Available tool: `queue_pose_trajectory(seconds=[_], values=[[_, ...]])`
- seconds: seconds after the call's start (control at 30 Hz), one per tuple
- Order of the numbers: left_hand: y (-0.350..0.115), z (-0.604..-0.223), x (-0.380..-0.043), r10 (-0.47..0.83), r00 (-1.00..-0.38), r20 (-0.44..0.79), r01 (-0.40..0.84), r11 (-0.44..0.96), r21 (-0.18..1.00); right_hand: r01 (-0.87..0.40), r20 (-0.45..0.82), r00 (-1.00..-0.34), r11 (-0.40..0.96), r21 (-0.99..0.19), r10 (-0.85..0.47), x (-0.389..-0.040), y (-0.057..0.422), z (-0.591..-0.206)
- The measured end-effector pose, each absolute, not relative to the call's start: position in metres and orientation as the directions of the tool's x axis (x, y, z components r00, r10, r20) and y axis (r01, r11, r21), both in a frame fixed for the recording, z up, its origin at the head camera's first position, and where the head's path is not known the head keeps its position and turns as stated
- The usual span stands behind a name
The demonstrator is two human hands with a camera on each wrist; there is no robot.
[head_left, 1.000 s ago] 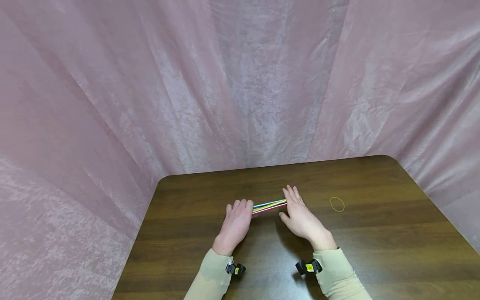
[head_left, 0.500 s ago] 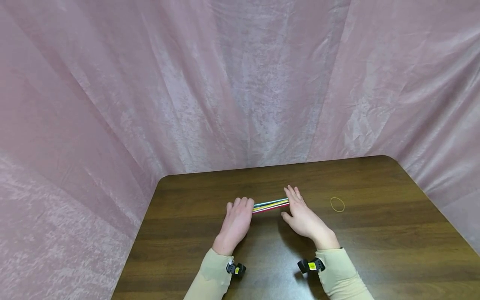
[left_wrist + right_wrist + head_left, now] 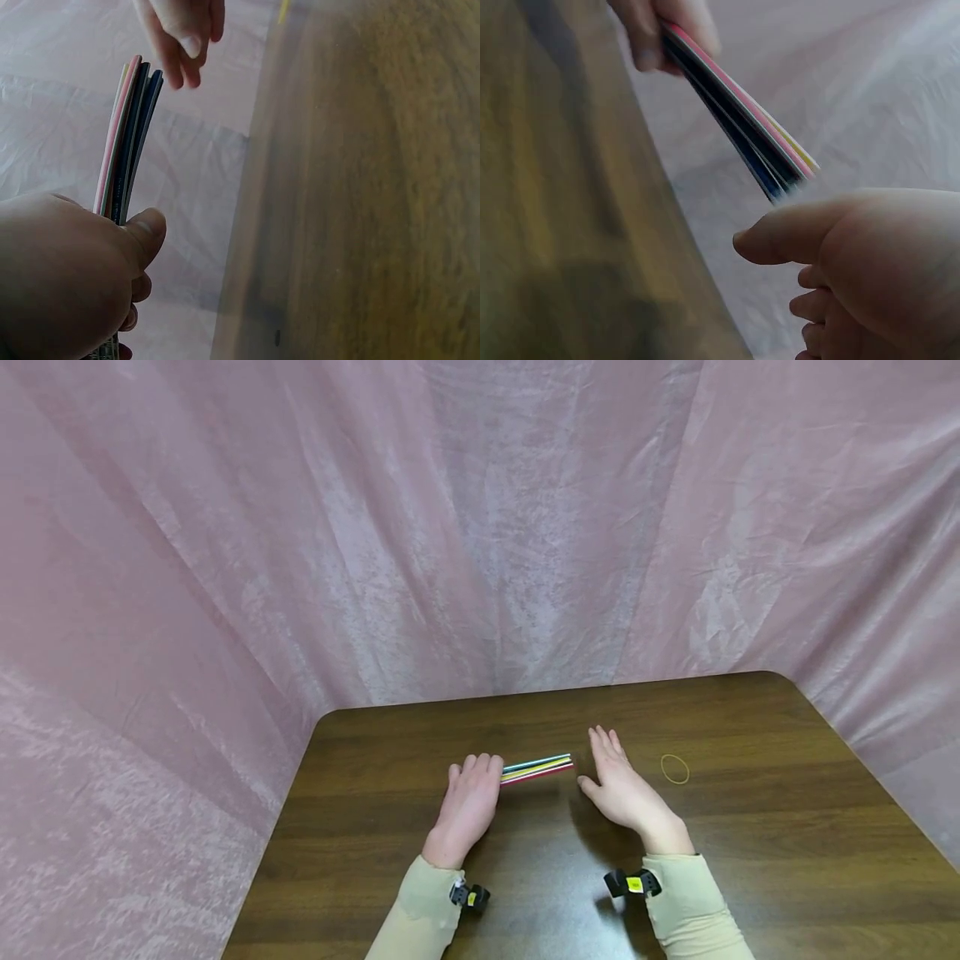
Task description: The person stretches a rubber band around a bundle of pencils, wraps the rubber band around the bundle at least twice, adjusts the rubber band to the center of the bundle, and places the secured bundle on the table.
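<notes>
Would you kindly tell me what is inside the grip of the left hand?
The left hand grips a bundle of slim, multicoloured pieces, one end sticking out towards the right hand. The stretch inside the grip is covered and cannot be seen.

2 hands [image 3: 468, 806] [image 3: 628, 792] | 1 stick bundle [image 3: 537, 769] | 1 loop [image 3: 662, 767] | 2 cameras [image 3: 470, 897] [image 3: 632, 883] | 1 table [image 3: 367, 810]

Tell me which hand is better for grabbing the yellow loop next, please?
Probably the right hand: it holds nothing, its fingers are straight, and it's nearer the yellow loop on the table. The left hand is busy gripping the colourful bundle.
</notes>
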State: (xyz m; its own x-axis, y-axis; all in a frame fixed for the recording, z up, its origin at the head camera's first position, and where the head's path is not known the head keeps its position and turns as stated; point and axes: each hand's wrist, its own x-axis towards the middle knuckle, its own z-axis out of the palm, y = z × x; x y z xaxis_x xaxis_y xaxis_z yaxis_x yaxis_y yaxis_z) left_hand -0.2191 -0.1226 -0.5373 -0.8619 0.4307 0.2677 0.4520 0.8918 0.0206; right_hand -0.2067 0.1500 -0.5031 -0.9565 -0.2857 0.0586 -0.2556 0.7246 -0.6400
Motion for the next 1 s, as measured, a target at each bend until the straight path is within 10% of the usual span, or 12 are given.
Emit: queue_pose_trajectory(seconds=[0.53,1.0], values=[[-0.128,-0.533,-0.22,0.41,-0.869,0.276,0.443,0.894,0.068,-0.145,0.093,-0.989,0.856,-0.497,-0.113,-0.213,0.276,-0.507],[-0.127,-0.529,-0.219,0.425,-0.863,0.274,0.459,0.886,0.07,-0.323,0.165,-0.946,0.862,-0.392,-0.279,-0.204,0.308,-0.533]])
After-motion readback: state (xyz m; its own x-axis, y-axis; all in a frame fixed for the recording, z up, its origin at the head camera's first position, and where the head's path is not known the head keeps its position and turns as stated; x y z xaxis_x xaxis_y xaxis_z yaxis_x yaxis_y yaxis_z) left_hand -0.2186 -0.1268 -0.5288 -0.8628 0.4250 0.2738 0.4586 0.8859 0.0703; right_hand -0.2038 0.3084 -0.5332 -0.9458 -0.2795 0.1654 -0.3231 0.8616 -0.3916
